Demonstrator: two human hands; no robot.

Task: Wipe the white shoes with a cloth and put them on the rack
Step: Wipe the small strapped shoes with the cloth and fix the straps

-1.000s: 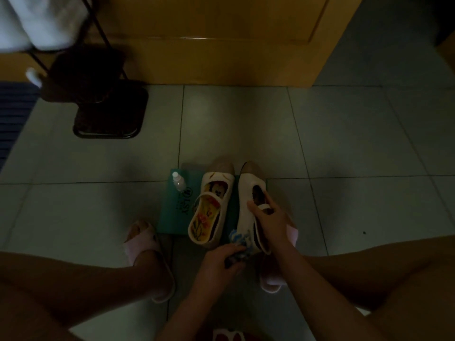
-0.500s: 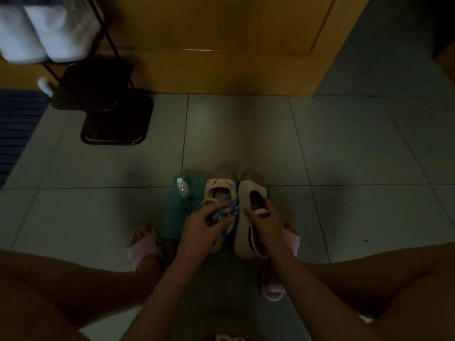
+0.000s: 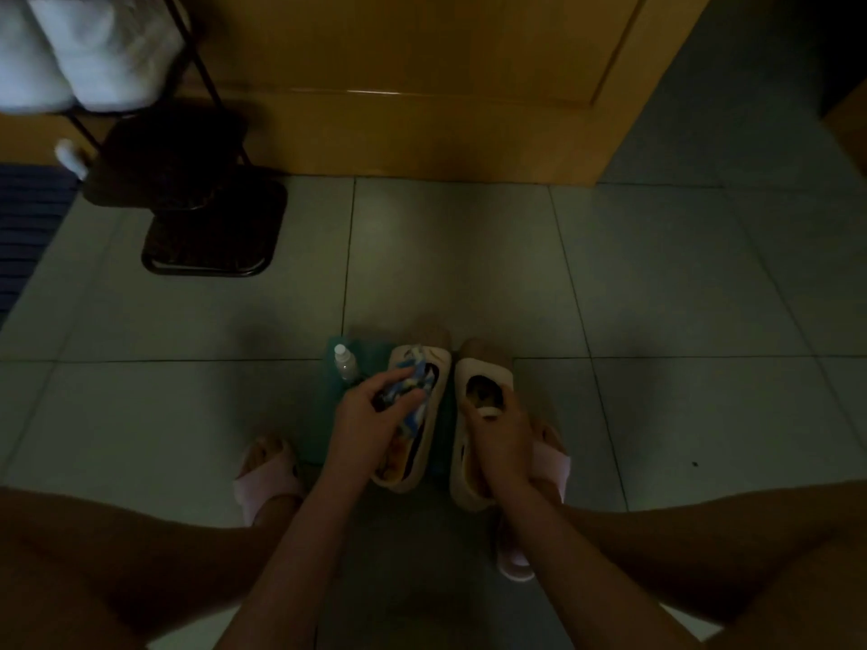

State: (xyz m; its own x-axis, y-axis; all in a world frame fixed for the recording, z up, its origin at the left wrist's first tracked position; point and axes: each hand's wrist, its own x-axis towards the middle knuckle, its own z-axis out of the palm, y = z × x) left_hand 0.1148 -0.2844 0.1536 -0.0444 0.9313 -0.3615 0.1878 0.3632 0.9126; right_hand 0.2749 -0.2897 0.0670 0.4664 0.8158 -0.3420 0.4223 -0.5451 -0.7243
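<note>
- Both hands work low over the tiled floor (image 3: 469, 274), between the person's knees, and each one is busy with a different shoe.
- The left hand (image 3: 370, 415) is closed around a bunched blue and white cloth (image 3: 413, 384) and presses it on the front part of the left shoe (image 3: 413, 429), near its toe.
- The right hand (image 3: 499, 438) rests on the right shoe (image 3: 474, 424), with the fingers curled over the strap and the edge of the opening, so it seems to hold this shoe steady.
- Taking the left shoe as the landmark: the right shoe stands just beside it on the right, both toes pointing away from the person.
- A small bottle (image 3: 345, 363) stands just left of this shoe's toe, on a green mat (image 3: 323, 415) that lies under and beside the shoe.
- The dark metal rack (image 3: 206, 218) is well apart from the left shoe, far up and to the left, near the wooden door (image 3: 422, 86); pale things lie on its upper shelf, but they are too blurred to name.
- Pink slippers (image 3: 267, 480) on the person's feet sit near the heels of the shoes, on both sides.
- As a judgement, the task is in its wiping part: the cloth is on the left shoe now, and it is not possible to tell how clean either shoe is in this dim light.
- Both shoes are on the floor, so the placing on the rack is not yet done for either one.
</note>
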